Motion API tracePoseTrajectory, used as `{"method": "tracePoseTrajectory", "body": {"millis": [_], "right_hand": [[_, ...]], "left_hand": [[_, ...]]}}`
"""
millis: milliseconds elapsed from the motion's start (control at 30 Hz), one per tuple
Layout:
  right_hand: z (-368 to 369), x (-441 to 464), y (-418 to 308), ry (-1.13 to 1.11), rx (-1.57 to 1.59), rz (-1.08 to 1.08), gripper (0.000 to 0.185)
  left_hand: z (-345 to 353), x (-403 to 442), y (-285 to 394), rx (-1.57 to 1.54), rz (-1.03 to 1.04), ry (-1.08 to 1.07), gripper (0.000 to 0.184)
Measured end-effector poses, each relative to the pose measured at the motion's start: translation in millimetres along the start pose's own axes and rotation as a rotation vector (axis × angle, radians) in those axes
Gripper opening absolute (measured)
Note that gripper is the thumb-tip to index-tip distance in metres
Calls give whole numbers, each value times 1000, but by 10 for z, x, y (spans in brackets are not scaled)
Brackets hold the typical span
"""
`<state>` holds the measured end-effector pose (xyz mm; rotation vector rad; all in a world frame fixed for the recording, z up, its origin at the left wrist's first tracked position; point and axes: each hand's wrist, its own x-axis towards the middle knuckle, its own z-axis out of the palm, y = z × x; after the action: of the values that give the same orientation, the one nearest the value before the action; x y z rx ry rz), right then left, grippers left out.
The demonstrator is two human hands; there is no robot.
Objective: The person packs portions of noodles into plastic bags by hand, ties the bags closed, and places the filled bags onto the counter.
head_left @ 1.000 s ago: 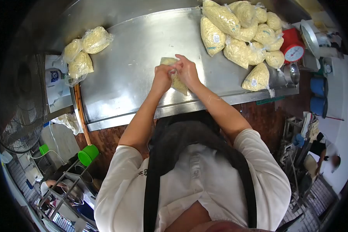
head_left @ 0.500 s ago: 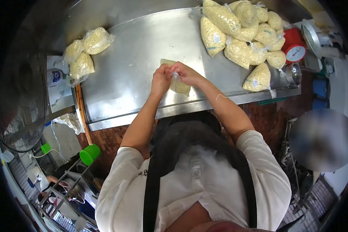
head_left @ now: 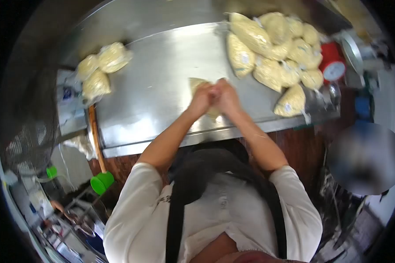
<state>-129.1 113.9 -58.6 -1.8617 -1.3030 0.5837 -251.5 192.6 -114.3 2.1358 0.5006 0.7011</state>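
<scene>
Over the steel table (head_left: pixel 162 65), my left hand (head_left: pixel 201 99) and my right hand (head_left: pixel 227 98) meet, fingers closed together on the gathered neck of a clear plastic bag (head_left: pixel 197 83). Pale yellow shreds fill that bag, which lies beneath my hands. Its ends show above and below them, while the neck itself is covered by my fingers. Some motion blur softens the fingertips.
A pile of similar filled bags (head_left: pixel 267 52) is at the back right, with one bag (head_left: pixel 290 101) nearer the front edge. Beyond stands a red dial scale (head_left: pixel 332 65). Several more bags (head_left: pixel 113 58) sit at left, near a green cup (head_left: pixel 102 183).
Both hands have shifted right and pressed closer together, now covering the bag's neck that showed between the fingers before. The whole view has tilted, so the table appears lower.
</scene>
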Motion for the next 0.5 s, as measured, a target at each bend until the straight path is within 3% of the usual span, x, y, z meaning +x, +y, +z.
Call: {"method": "tracePoseTrajectory", "body": {"millis": [33,67,100,133,200,267,300,367,400,467,500], "right_hand": [[-129,79,-90,37,105,144,7],[-386,196,-144,41,100,114,8],[-657,331,-155,88,-159,-105,3],[-1004,494,-196,189,-139,-230,8],[-1785,781,-526,345,-229,-210,3],[-2405,1021,-866,634,-552,-272,11],[-2569,1127,-996,782,-627,-166,20],[-2837,1449,-897,865,-523,-72,30],[-2963,1666,-680,865,-473,-72,31],[-3076,2024,-220,840,-555,-80,30],[-3033,2160,47,815,-685,-94,28]], "left_hand": [[-6,214,162,53,-46,-4,10],[-124,483,390,-202,-123,-75,17],[-151,762,438,-132,172,2,15],[-97,984,459,-77,152,10,14],[-528,1408,975,-195,127,111,31],[-990,1566,843,-229,195,271,41],[-1329,1545,705,-283,-64,262,53],[-1749,1414,-471,360,42,625,58],[-2096,1252,-788,436,-276,612,61],[-2798,919,-1731,843,-233,626,62],[-3056,764,-1982,895,-426,550,77]]}}
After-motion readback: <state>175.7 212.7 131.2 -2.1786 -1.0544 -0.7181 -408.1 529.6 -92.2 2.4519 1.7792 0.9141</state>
